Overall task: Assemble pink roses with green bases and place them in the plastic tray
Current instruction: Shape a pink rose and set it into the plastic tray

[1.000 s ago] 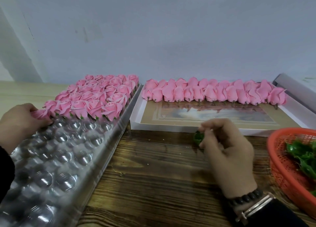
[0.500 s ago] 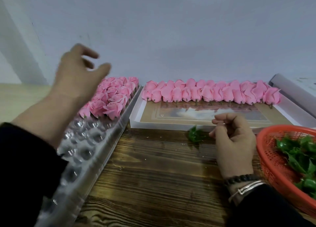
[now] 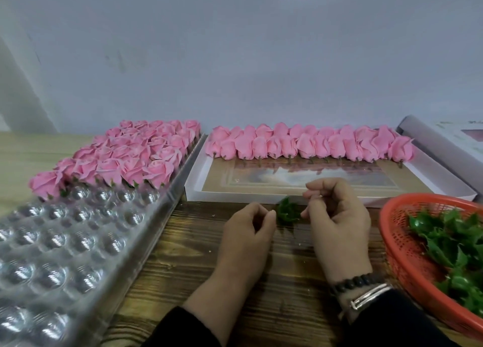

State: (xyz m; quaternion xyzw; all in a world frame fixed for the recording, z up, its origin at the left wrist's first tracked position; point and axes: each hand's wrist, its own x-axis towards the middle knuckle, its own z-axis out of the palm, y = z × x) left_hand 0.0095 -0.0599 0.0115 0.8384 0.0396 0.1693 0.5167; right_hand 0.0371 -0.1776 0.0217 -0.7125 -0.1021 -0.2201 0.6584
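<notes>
Half a second ago the left hand [image 3: 247, 231] was raised in the air over the roses; it has since come down to the wooden table [image 3: 183, 268] and now sits just left of the green base [image 3: 287, 212], its fingers curled with the tips touching the base's left edge. The right hand [image 3: 337, 216] has stayed in much the same spot, fingers curled, its fingertips at the base's right edge, so the base is pinched between the two hands just in front of the white box [image 3: 198, 187]. The plastic tray [image 3: 78, 242] lies at the left, its far rows filled with assembled roses [image 3: 125, 158] standing upright on green bases, its near cups bare and glinting. The white box holds a single row of loose pink roses [image 3: 308, 144] lying along its far side (their short stems point toward the viewer), with the box's printed bottom showing in front of them. At the right, the orange basket [image 3: 400, 242] holds a heap of spare green bases [image 3: 454, 242]. A beaded bracelet [image 3: 358, 281] and a metal band ring the right wrist above a dark sleeve.
</notes>
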